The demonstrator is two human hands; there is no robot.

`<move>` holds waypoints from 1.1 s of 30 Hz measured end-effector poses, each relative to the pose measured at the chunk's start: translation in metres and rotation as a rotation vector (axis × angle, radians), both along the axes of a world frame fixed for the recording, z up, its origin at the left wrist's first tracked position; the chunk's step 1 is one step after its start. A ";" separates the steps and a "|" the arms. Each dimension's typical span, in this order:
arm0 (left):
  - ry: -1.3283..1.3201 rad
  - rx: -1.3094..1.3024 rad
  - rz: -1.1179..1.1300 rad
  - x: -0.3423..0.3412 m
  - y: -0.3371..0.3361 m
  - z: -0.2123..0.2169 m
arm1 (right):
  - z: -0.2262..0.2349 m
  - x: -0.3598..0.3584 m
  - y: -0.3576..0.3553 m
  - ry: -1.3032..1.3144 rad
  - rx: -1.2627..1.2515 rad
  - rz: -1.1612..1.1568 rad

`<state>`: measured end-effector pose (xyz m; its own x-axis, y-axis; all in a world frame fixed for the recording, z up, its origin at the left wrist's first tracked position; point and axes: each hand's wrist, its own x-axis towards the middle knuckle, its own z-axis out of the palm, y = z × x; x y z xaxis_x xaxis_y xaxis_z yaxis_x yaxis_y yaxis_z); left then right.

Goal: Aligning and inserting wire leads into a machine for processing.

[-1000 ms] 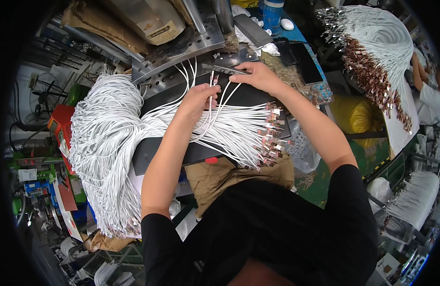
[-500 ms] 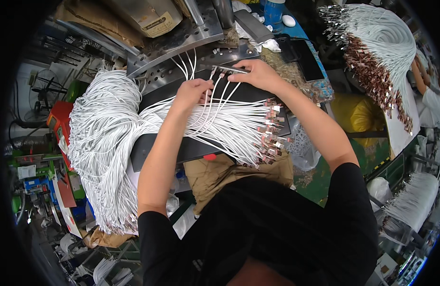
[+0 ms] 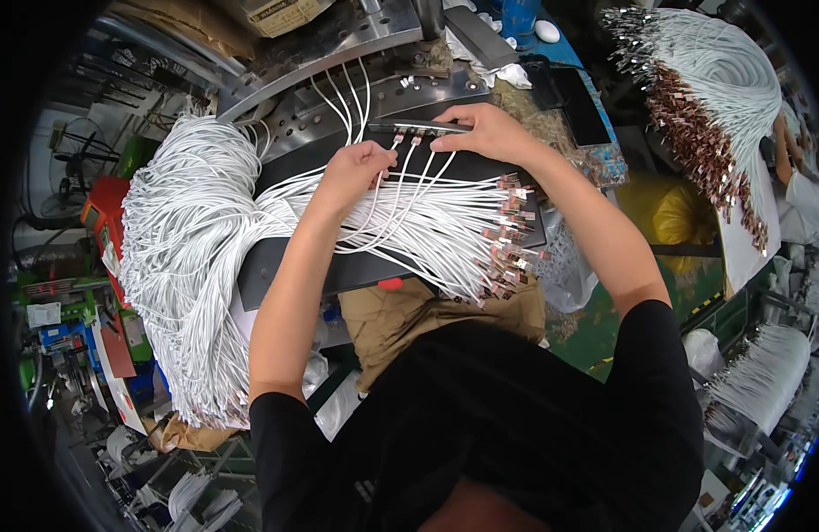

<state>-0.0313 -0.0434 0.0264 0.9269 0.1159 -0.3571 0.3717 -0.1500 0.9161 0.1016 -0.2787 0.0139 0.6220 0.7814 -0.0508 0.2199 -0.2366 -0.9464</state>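
My right hand [image 3: 485,133] grips the right end of a narrow dark bar [image 3: 409,126], fingers above and thumb below. Several metal-ended connectors sit along the bar's near edge, with white cables [image 3: 408,167] hanging from them toward me. Just left of and below the bar, my left hand [image 3: 354,176] is closed, its thumb and fingertips pinching the leftmost of these cables below its connector. Under both hands spreads a thick bundle of white cables [image 3: 418,222], its brownish and metal connector ends [image 3: 507,235] pointing right. A dark board [image 3: 281,275] lies beneath the bundle.
A large heap of white cables [image 3: 188,204] hangs at the left. Ahead stands a perforated metal machine bed [image 3: 325,55], with a few cables coming from under it. A black phone-like slab [image 3: 582,111] lies at the right. More cables [image 3: 720,80] hang farther right near another person's arm.
The leftmost connector, close to my left fingertips before, now sits at the bar with my left hand slightly lower on its cable. My right hand still holds the bar. The view has shifted slightly.
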 end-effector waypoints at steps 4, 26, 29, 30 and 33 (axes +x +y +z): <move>0.019 0.253 -0.097 -0.007 -0.007 0.014 | 0.018 -0.007 0.000 -0.159 -0.119 0.003; -0.447 0.315 -0.040 -0.053 0.047 0.099 | 0.005 0.161 0.192 -0.809 0.313 -0.371; -0.826 0.747 0.518 -0.092 0.131 0.138 | 0.006 0.144 0.186 -0.722 0.352 -0.329; -0.695 0.908 0.624 -0.104 0.163 0.146 | 0.005 0.133 0.182 -0.662 0.386 -0.288; -0.171 1.243 0.771 -0.132 0.217 0.140 | 0.004 0.101 0.156 -0.678 0.239 -0.253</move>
